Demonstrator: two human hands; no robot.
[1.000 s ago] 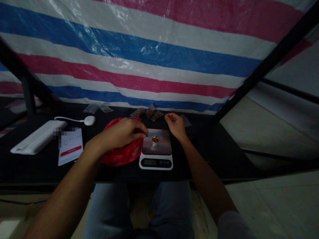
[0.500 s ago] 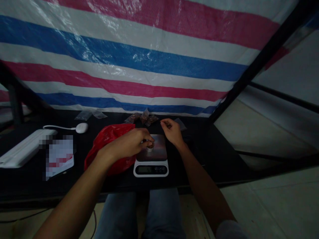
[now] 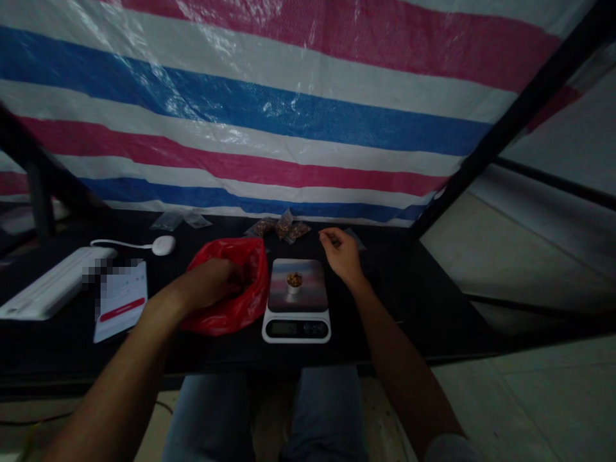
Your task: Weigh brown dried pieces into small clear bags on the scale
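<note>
My left hand reaches into the mouth of a red plastic bag; its fingers are hidden inside. To the right of the bag stands a white kitchen scale with a metal plate. A small white cup, filled with brownish dried bits, sits upright on that plate. My right hand hovers beyond the scale's right side, fingers curled and thumb against the index finger. Whether anything small is in that pinch cannot be made out.
Several small clear bags of brown bits lie behind the scale. Flat clear bags are at the back left. A phone, a long white case and a white corded puck lie left. A striped sheet hangs behind.
My left hand has moved left from the cup on the scale into the red bag, leaving the cup in view. My right hand keeps nearly the same pose.
</note>
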